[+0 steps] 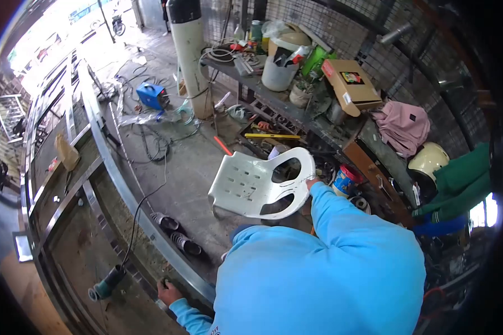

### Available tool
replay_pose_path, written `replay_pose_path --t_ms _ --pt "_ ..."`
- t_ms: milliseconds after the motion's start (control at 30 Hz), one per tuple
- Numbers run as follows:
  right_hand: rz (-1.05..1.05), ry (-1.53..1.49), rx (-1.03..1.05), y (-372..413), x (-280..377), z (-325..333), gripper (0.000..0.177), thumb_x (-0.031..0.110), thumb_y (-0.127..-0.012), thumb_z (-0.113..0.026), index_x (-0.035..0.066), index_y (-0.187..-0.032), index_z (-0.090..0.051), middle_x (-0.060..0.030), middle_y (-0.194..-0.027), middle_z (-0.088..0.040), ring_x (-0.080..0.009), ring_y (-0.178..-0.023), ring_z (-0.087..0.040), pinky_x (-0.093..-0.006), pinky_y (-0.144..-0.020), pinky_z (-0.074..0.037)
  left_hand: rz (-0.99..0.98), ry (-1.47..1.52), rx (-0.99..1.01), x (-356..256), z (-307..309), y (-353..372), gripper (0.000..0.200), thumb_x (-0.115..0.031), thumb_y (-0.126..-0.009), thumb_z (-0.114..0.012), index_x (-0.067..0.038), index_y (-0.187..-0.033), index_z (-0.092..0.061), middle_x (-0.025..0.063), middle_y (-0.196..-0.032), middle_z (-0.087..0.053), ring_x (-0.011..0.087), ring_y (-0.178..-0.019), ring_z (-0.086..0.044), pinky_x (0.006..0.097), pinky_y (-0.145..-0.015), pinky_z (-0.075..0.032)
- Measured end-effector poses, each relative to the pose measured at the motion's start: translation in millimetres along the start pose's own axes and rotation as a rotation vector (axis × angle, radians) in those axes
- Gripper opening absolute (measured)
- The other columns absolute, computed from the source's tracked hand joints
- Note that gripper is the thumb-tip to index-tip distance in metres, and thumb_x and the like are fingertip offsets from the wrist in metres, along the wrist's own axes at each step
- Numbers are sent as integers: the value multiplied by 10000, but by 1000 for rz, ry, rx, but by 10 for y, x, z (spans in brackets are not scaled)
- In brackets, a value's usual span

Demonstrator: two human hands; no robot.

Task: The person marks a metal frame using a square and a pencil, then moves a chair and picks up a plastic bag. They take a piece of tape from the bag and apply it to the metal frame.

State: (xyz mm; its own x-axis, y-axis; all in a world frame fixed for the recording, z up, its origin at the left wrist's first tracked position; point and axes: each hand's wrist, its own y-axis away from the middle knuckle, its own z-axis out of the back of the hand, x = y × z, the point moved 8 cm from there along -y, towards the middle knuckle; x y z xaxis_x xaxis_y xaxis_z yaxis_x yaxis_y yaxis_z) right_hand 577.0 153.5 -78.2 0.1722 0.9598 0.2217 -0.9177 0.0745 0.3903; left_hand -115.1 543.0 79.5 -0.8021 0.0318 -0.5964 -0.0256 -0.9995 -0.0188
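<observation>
A white plastic chair [262, 187] with slots in its seat and openings in its back and arms stands in front of me. My right hand [314, 182] is closed on its near right edge, with most of the fingers hidden by my blue sleeve. Low at the left, my left hand [169, 293] has curled fingers beside the welded metal frame [126, 187]; what they hold, if anything, is too small to make out. Close to that hand, an angle grinder [107, 283] lies on the frame, its black cord running up and away.
A pair of striped shoes [176, 233] rests on the floor beside the frame. A blue welding machine [152, 96] and a tall gas cylinder [191, 61] stand farther back among cables. On the right, a cluttered bench carries a cardboard box [349, 86], pink bag [402, 125] and helmet [428, 162].
</observation>
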Motion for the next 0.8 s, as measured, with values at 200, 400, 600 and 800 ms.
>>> replay_pose_path --t_ms 200,400,600,800 --pt "151 76 244 417 -136 225 621 465 -829 -610 -16 -1220 -581 -229 -1191 -614 -373 -1087 -602 -417 -951 -468 -148 40 53 -853 -198 -726 202 -88 -807 -558 -6 -988 -591 225 -843 -667 431 -775 -631 480 -690 -473" --pt "48 371 417 359 -1518 393 698 578 -785 -581 68 -1261 -582 -191 -1329 -534 -330 -1231 -512 -398 -1052 -382 -176 -140 -59 -538 -52 -1144 232 -165 -788 -584 -4 -954 -564 246 -843 -650 427 -787 -626 492 -697 -469" --pt "-30 557 291 691 -468 1592 461 423 -856 -540 73 -1146 -613 -187 -1233 -581 -333 -1150 -552 -410 -979 -430 17 -442 58 196 -148 -775 399 -303 -841 -606 9 -1090 -599 192 -988 -649 366 -879 -621 441 -747 -503" --pt "461 -6 -368 -607 2957 2375 301 308 -862 -576 74 -1049 -604 -244 -1023 -625 -458 -956 -568 -519 -830 -471 235 -558 12 -65 -210 -843 438 -424 -889 -578 -41 -1085 -658 140 -1034 -673 322 -913 -637 428 -761 -526"
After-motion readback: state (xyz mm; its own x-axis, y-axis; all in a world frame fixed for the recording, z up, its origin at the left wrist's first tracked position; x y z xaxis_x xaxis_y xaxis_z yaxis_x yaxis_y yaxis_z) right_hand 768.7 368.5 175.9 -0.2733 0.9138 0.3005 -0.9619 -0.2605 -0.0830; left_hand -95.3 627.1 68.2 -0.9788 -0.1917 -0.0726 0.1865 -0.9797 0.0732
